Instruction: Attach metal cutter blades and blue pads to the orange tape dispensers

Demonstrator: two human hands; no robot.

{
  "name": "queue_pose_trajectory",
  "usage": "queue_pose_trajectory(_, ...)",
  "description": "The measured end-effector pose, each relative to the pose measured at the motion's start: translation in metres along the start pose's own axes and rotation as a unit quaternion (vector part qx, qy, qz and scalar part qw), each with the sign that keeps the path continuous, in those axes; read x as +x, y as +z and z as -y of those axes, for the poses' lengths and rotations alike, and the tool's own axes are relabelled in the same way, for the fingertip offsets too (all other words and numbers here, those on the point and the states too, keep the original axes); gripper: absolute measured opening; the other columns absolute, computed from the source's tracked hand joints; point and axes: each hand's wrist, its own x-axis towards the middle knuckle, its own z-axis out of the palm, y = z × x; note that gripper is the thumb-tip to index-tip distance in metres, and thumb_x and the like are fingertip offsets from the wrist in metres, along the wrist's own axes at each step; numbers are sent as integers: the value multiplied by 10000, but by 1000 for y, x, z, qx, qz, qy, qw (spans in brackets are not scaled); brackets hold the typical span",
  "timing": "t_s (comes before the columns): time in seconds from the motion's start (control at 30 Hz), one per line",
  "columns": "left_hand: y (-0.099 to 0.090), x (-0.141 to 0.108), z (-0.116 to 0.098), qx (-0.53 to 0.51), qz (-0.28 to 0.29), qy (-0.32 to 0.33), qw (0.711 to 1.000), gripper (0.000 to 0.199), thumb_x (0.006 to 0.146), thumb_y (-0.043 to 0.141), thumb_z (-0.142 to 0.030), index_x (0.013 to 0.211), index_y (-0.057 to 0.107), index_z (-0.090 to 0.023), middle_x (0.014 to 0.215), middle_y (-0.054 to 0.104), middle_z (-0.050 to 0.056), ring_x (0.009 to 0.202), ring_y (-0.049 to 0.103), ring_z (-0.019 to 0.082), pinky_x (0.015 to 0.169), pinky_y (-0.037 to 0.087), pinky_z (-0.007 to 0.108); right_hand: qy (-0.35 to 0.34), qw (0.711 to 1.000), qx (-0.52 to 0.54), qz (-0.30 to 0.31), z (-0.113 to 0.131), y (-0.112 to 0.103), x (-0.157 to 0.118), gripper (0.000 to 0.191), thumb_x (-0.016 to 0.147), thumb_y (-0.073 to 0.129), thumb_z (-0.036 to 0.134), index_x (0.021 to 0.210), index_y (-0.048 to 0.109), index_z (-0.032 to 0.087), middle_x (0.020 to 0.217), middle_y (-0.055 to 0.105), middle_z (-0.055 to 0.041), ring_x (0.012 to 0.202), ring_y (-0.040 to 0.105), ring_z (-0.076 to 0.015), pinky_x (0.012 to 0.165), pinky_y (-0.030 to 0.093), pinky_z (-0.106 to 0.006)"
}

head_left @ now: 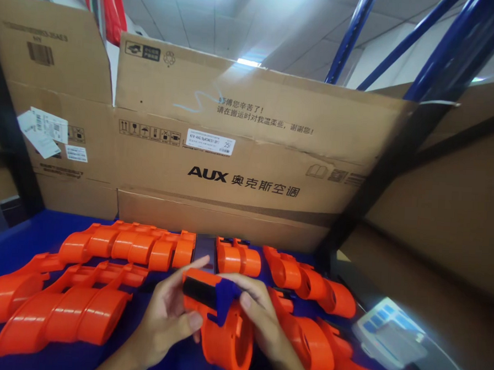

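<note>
Between my two hands is an orange tape dispenser (227, 338), tilted, its open ring facing down and to the right. A black strip (200, 292) runs along its upper arm, and a blue plastic piece (224, 301) sits across the end of that arm. My left hand (170, 308) grips the arm's left end, thumb in front and index finger pointing up. My right hand (261, 310) holds the right side, its thumb and fingers pinching close to the blue piece. The right palm is turned away.
Rows of orange tape dispensers (64, 316) lie on the blue table surface (135, 306) to the left. More dispensers (311, 343) lie to the right and at the back. A cardboard sheet (247, 174) stands behind. A pale device (390, 333) sits at right, near blue rack posts (352, 36).
</note>
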Motion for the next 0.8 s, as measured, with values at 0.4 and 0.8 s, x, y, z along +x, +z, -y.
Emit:
queue_pose_trajectory(0.4,6,22,-9,-110,-284,10,952,292,803,826,-399,859,614,-207,615,649,-62,520,637,96,549,550,179,-118,978,-169,-1,11,11,4,761,872,666,627,1491,451,242,1506,531,-143,1398,492,-338,1182,368,-511)
queue_pose_trajectory(0.8,0,23,-2,-78,-170,-72,980,483,829,729,-582,1099,601,-203,803,645,5,674,668,186,494,535,264,-82,962,-61,-251,-8,1,19,405,859,738,472,1143,674,191,1064,784,-109,957,758,-264,872,610,-395)
